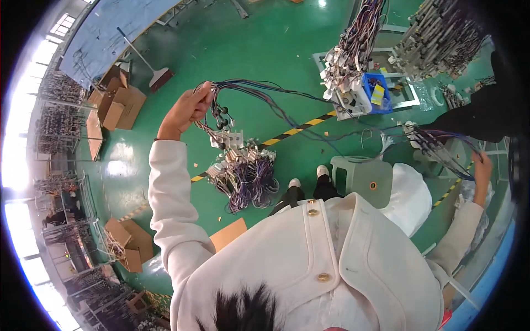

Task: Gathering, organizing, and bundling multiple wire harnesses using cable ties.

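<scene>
My left hand (190,109), raised at the left, is closed around one end of a wire harness (269,98) of dark and coloured strands. Black round parts and pale connectors dangle just below that fist. The strands sag across to the right, where my right hand (482,167) grips wires at the far right edge; whether these are the same strands I cannot tell. Below and right of my left hand is a pile of bundled harnesses (243,174) with white connectors and purple wires. What it rests on is hidden.
A green stool (361,179) and a white sack (409,198) are near my feet. Hanging harnesses (361,38) and a blue bin (378,92) stand ahead right. A black sleeve (466,118) reaches in at right. Cardboard boxes (127,105) and a broom (160,77) are left.
</scene>
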Demonstrator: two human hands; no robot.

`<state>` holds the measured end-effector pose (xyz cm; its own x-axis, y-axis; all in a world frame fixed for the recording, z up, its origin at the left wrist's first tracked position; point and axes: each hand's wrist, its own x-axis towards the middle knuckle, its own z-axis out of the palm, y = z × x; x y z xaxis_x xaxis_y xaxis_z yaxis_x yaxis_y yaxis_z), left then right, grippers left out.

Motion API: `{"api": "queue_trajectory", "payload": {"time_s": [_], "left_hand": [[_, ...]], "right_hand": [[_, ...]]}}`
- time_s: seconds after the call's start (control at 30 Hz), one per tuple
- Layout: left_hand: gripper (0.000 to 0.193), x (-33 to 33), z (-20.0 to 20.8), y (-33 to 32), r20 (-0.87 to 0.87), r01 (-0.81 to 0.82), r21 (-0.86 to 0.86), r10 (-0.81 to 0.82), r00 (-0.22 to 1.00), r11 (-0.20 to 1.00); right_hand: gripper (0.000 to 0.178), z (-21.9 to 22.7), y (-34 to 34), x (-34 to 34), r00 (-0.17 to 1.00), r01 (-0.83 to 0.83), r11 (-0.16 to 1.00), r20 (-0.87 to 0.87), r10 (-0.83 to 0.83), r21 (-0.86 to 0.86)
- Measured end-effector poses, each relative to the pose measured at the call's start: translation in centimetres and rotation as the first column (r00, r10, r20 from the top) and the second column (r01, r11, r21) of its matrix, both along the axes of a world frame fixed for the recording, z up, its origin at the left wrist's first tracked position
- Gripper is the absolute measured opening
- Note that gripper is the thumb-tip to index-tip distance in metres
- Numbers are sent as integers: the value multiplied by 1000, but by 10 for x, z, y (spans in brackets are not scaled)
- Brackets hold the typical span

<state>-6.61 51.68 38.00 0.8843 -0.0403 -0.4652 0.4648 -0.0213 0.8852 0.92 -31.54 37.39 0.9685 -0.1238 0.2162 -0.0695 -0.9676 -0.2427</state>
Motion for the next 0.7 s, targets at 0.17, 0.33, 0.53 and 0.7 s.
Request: {"api": "queue_trajectory", "payload": {"time_s": [0.17,0.33,0.53,0.7], "left_hand": [[40,-6,25,-20,8,-49,119,48,999,992],[39,-11,57,-22,12,-90,259,90,996,962],[39,-19,88,-45,95,-93,696,37,995,712],[41,-23,98,-59,123,-213,593,174,977,777]], "right_hand": [[39,-62,63,20,962,-89,987,-244,120,132],[35,-136,72,38,878,-203,918,-352,324,340],[29,-165,101,46,759,-260,908,-511,403,329],[32,-243,132,-6,316,-612,784,-878,360,101]]}}
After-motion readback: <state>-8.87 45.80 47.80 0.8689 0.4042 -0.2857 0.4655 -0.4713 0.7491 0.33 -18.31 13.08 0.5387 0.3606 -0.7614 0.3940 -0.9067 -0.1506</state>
